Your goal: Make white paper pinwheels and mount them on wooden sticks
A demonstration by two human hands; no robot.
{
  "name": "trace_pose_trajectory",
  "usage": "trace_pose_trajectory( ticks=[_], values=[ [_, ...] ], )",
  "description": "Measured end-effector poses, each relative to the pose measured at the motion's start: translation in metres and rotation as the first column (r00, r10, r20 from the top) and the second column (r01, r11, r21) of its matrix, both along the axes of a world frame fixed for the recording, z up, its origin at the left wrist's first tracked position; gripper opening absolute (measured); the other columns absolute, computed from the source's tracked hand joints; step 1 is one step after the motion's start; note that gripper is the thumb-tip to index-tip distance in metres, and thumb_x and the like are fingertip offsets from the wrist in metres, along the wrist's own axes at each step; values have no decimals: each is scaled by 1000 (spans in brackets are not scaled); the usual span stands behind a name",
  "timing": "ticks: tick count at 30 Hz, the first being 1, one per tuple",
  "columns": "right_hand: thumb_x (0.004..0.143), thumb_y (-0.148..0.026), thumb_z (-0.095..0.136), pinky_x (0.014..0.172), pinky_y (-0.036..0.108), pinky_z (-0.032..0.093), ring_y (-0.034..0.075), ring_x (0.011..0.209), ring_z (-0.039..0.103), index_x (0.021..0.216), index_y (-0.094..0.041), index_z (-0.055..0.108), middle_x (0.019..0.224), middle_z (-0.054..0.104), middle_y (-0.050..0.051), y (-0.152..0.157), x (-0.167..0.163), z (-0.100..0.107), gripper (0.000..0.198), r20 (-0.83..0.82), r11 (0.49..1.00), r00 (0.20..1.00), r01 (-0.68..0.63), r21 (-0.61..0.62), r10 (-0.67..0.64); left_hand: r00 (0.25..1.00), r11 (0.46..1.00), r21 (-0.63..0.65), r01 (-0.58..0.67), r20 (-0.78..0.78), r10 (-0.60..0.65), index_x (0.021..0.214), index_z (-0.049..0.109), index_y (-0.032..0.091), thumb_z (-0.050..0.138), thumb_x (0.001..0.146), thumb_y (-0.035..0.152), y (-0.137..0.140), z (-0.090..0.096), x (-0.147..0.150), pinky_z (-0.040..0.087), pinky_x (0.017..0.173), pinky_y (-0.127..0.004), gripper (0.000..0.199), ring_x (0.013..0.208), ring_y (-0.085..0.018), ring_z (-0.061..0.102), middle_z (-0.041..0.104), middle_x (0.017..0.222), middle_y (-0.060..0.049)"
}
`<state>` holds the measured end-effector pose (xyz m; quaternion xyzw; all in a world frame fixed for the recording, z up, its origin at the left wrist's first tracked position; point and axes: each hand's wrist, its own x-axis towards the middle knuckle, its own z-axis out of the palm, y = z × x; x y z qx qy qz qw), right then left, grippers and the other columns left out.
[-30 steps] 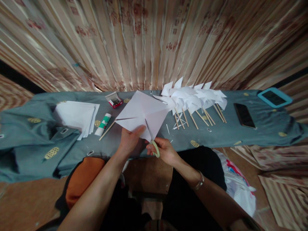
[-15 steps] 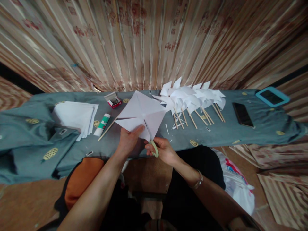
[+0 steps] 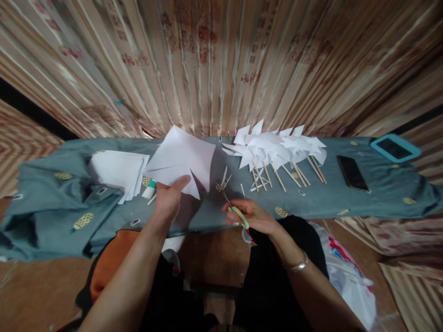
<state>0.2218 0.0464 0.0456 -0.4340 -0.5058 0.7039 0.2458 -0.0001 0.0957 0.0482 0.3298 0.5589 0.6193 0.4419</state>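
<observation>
A square white sheet of paper (image 3: 183, 152) with slits cut in from its corners is pinched in my left hand (image 3: 169, 196), thumb on top. My right hand (image 3: 254, 216) holds a pair of scissors (image 3: 238, 216) with pale green handles. The blades are spread and point away from me, apart from the sheet. To the right lies a row of white paper pinwheels (image 3: 273, 145) on wooden sticks. A glue stick (image 3: 149, 189) with a green label is partly covered beside my left hand.
A stack of white paper (image 3: 117, 173) lies on the grey-green cloth (image 3: 204, 216) at left. Thin paper strips (image 3: 258, 182) are near the pinwheel sticks. A black phone (image 3: 352, 173) and a blue-framed device (image 3: 395, 147) lie at right. A curtain (image 3: 194, 69) hangs behind.
My left hand has moved left with the sheet, which now covers the small red box. The scissors have come out of the slit and moved right, away from the paper.
</observation>
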Motion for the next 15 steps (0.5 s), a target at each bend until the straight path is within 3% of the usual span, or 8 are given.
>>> trace_pose_trajectory(
  ticks=[2,4,8,11,15],
  values=[
    [70,-55,75,56,24,44,10,59,56,87,-16,66,69,66,-1,5,14,5,43,22,998,999,28,54,-29,999,1000,4,11,-39,-11,95,67,19,78,52,33,-1,1,-7,56,85,-40,47,96,-29,68,74,91,-8],
    [71,-57,74,56,25,43,11,59,55,89,-16,67,69,68,1,12,25,7,45,45,983,988,143,114,-149,994,999,-30,43,-96,-46,93,67,19,78,52,34,-5,1,-13,56,84,-40,45,95,-29,68,74,90,-8],
    [64,-61,77,60,27,43,12,60,56,92,-18,68,72,70,2,24,31,8,52,-57,885,901,433,172,-430,959,973,-169,155,-211,-189,84,67,21,81,48,33,-17,-1,-16,56,79,-41,40,88,-31,68,74,88,-8],
    [57,-60,82,64,27,45,13,63,58,94,-21,69,73,70,1,33,29,9,55,-133,861,878,477,174,-459,919,930,-235,282,-212,-333,79,68,21,81,46,31,-27,-3,-11,56,73,-40,37,82,-31,68,74,83,-7],
    [58,-56,83,63,27,45,13,63,57,89,-21,69,69,66,-1,40,23,10,49,-144,874,897,441,204,-419,817,835,-312,454,-230,-530,67,69,20,76,51,33,-38,-6,-2,49,56,-33,22,59,-25,62,67,62,-5]
  ],
)
